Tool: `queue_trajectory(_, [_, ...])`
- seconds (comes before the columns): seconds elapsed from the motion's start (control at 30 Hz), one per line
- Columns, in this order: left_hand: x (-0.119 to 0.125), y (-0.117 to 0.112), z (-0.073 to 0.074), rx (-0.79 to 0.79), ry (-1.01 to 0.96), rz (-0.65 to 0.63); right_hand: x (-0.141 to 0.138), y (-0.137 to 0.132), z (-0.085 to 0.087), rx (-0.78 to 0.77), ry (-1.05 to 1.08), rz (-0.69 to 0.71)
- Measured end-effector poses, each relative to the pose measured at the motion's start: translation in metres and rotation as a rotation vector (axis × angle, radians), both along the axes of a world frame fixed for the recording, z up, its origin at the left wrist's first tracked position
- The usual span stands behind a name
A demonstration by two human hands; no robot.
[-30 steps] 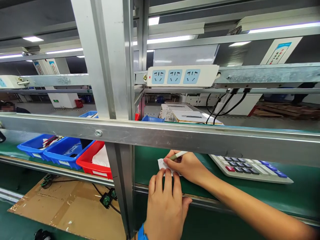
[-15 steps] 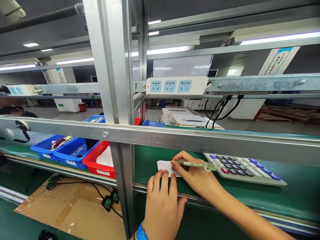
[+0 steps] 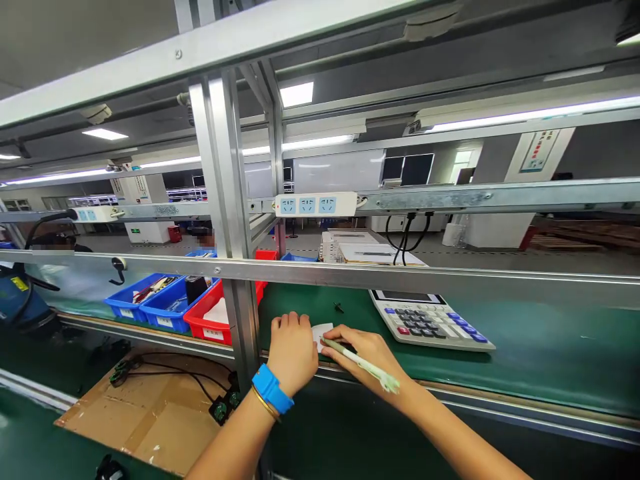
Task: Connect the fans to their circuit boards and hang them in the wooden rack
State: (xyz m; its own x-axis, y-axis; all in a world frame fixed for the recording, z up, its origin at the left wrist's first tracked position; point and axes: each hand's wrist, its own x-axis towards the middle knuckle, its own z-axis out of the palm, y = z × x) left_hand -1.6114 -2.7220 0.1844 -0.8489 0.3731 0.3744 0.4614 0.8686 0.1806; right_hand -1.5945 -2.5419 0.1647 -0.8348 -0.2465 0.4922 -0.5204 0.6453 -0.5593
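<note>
Up close at an assembly bench: the person's right hand (image 3: 367, 350) is pinching a pale green pen (image 3: 361, 363) between thumb and fingers, tip angled toward a small white paper slip (image 3: 320, 333) lying on the green belt (image 3: 540, 353). Pen barrel is running back over the wrist, away from the slip. Left hand (image 3: 293, 347), w/ a blue wristband (image 3: 271, 389) just behind it, is resting palm-down, fingers curled together, pressing on the slip's left part; it's covering much of the paper, so only the right portion is showing betw. the two hands. Slip is sitting close to the belt's near edge, just inside the metal rail (image 3: 450, 393) that the right wrist is crossing.

Just beyond the pen hand, a grey calculator (image 3: 427, 320) is lying flat, near but not touching. A small dark bit (image 3: 339, 307) is lying past the fingertips on bare belt. To the right of the grip, the belt is running open and unoccupied past the calculator. To the left, an upright aluminium post (image 3: 235, 267) is standing just beside the left hand, boxing it in on that side; past the post, a red bin (image 3: 213, 319) and blue bins (image 3: 150, 303) are lining the belt. Overhead, a horizontal frame bar (image 3: 450, 275) is crossing above both hands, w/ a power strip (image 3: 316, 205) mounted higher up.
</note>
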Motion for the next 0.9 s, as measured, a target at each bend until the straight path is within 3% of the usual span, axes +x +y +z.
queue_trajectory(0.13, [-0.002, 0.0, 0.002, 0.066, -0.088, 0.04, 0.009, -0.002, 0.008, -0.272, -0.099, -0.075])
queue_trajectory(0.2, [-0.005, -0.001, -0.003, 0.138, -0.108, 0.033, 0.016, -0.006, 0.01, -0.165, -0.142, -0.099])
queue_trajectory(0.33, [-0.004, 0.002, -0.01, 0.288, -0.082, -0.025, 0.026, -0.016, 0.015, 0.294, -0.135, -0.201])
queue_trajectory(0.43, [0.005, 0.005, -0.01, 0.416, -0.076, -0.124, 0.028, -0.022, 0.02, 0.464, -0.09, -0.259])
queue_trajectory(0.63, [0.016, 0.001, -0.006, 0.721, -0.038, -0.111, 0.044, -0.038, 0.016, 0.616, -0.035, -0.382])
queue_trajectory(0.77, [0.016, 0.004, -0.005, 0.756, -0.038, 0.009, 0.057, -0.031, -0.002, 0.69, 0.076, -0.359])
queue_trajectory(0.83, [0.028, 0.006, -0.004, 0.737, -0.042, 0.089, 0.054, -0.014, -0.009, 0.64, 0.098, -0.346])
queue_trajectory(0.9, [0.051, 0.004, -0.007, 0.749, -0.001, 0.181, 0.034, -0.002, -0.016, 0.441, 0.071, -0.273])
